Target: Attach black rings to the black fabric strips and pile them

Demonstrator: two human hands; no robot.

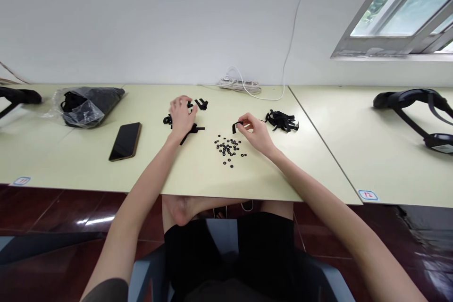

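Pinching a black strip (234,129) in the right hand (254,131), just beyond the black rings (228,149). Spreading the left hand (181,116) over loose strips (194,129) left of the rings, can't tell if gripping any. Looks partway tbh; can't split done from undone in the strip heap (281,121) right of the rings.

single head-worn view, facing forward and down over near table (198,177), wall (159,19) beyond

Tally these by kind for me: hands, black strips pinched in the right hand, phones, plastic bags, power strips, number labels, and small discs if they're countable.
Left hand and right hand: 2
Black strip in right hand: 1
Phone: 1
Plastic bag: 1
Power strip: 1
Number labels: 2
Total: 8
Small discs: too crowded to count, left out.
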